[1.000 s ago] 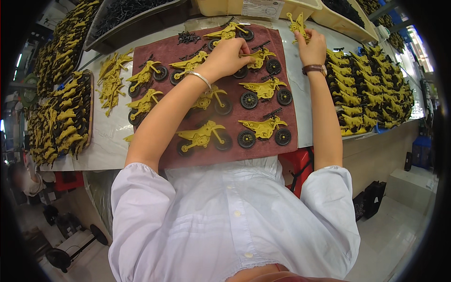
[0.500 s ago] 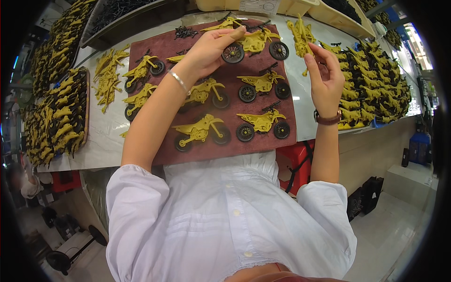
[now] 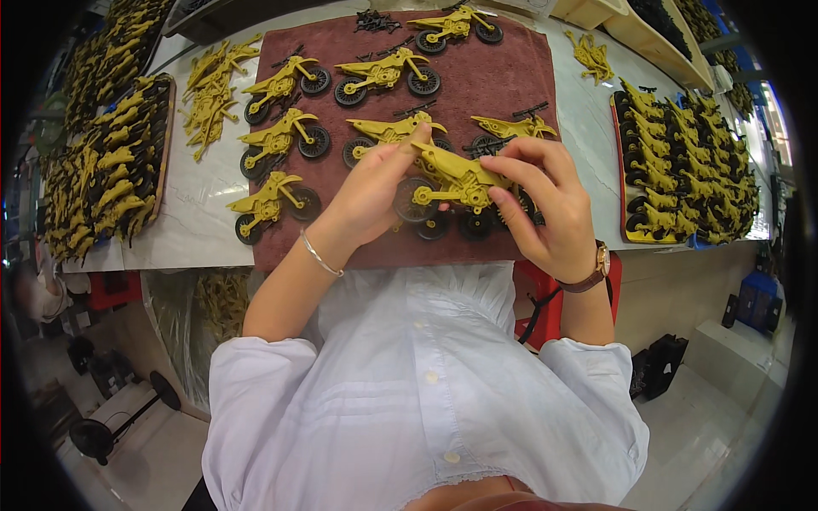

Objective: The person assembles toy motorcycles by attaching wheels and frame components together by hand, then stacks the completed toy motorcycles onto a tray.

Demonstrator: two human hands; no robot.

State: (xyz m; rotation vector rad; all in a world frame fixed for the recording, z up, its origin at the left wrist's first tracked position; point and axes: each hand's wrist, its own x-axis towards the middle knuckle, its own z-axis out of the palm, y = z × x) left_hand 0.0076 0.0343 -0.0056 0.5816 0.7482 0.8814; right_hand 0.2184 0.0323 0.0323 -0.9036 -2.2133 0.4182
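The head view shows a pale marble-like counter (image 3: 213, 226) in a workshop, with a dark red towel (image 3: 511, 94) spread over its middle, reaching to the near edge of the counter.

Both hands hold one yellow toy motorcycle (image 3: 456, 175) just above the near part of the towel. The left hand (image 3: 371, 192) has its fingers closed around the front end, near the front wheel. The right hand (image 3: 550, 209) has its fingers curled over the rear part, so the rear wheel is mostly hidden.

On the towel seven other assembled motorcycles (image 3: 285, 136) with black wheels lie in rows, and some loose black wheels (image 3: 447, 226) lie under the hands. I judge that the one in the hands is not finished, but the fingers cover what is missing. At the far edge lies a small pile of black parts (image 3: 377, 20).

Much work looks already done: an orange tray at the right (image 3: 620, 170) is full of motorcycles, and a tray at the left (image 3: 166, 145) also. Loose yellow frames (image 3: 209, 89) lie between the left tray and the towel, and a few (image 3: 590, 55) at the far right; these seem to be still waiting.

Open room is small. Bare counter remains between the towel and each tray, and the towel has free space only in its near right corner.
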